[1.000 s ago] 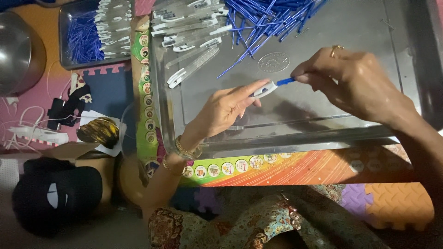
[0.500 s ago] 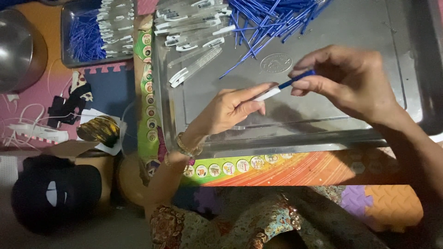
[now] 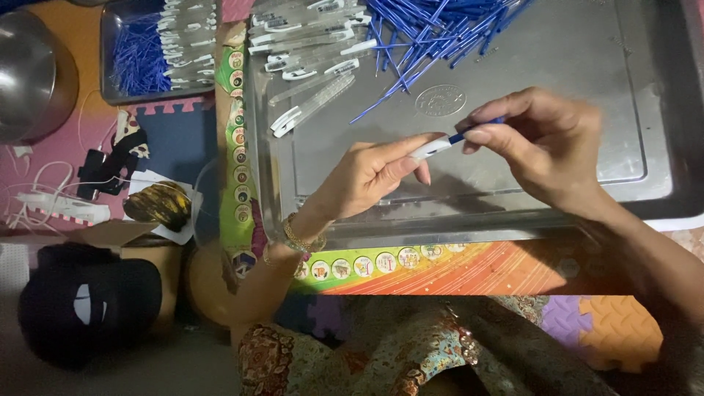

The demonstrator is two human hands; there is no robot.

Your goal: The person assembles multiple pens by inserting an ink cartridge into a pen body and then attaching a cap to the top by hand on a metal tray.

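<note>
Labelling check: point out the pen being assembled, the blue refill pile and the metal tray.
pen [image 3: 433,147], head view, on its white barrel.
blue refill pile [image 3: 433,26], head view, middle of the heap.
metal tray [image 3: 623,88], head view, bare floor at right.

Two hands meet over a tray [image 3: 631,95], the left hand [image 3: 367,176] and right hand [image 3: 546,147] pinching one pen [image 3: 444,144] between them. Refills [image 3: 433,33] lie heaped at the tray's far edge, barrels [image 3: 308,44] to their left; a bowl [image 3: 29,73] sits far left.
</note>
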